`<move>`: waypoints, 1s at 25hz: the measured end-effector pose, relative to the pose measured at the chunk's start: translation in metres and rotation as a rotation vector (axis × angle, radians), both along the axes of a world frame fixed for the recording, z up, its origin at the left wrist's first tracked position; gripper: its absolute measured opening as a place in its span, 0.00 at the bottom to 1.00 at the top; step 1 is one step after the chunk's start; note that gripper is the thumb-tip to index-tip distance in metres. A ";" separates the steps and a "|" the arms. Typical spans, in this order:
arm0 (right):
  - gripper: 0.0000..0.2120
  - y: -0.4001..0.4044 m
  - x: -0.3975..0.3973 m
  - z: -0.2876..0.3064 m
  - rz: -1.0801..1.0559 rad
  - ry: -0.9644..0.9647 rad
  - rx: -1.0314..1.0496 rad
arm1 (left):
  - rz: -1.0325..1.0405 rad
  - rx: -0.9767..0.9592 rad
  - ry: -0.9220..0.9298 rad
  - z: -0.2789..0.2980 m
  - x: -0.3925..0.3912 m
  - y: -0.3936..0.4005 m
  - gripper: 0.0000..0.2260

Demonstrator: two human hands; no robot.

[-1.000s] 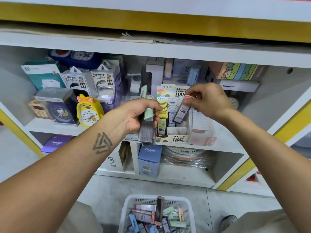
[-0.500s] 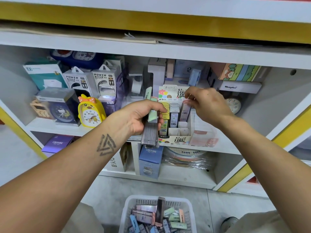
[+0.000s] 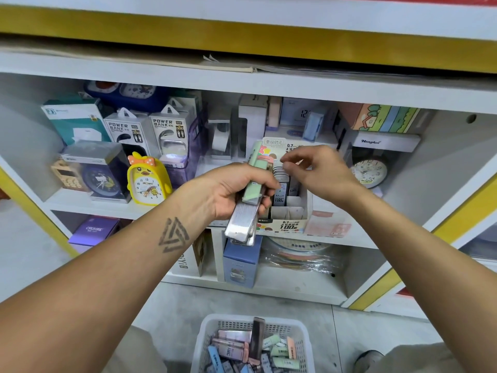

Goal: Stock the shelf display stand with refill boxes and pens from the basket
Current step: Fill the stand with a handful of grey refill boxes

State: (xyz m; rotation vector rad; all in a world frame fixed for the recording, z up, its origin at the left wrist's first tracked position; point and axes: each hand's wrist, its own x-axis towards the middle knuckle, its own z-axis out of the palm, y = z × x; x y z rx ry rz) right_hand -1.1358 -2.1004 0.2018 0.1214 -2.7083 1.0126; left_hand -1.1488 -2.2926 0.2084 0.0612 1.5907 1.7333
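The left hand [image 3: 228, 192] grips a stack of refill boxes [image 3: 248, 200] just in front of the display stand [image 3: 289, 224], keeping stock handy. The right hand [image 3: 320, 173], fingers loosely curled and holding nothing, reaches toward the stack, likely for another box. The basket [image 3: 252, 343] sits near, on the floor.

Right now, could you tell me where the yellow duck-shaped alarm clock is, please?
In the head view, the yellow duck-shaped alarm clock stands left of centre on the white shelf, between a dark boxed clock and the left hand.

White shelving [image 3: 242, 84] with yellow trim [image 3: 242, 36], grey floor [image 3: 172, 305]
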 end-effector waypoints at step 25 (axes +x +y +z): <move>0.08 -0.013 0.016 0.020 0.017 -0.264 -0.995 | 0.397 0.090 0.101 0.007 -0.010 -0.019 0.06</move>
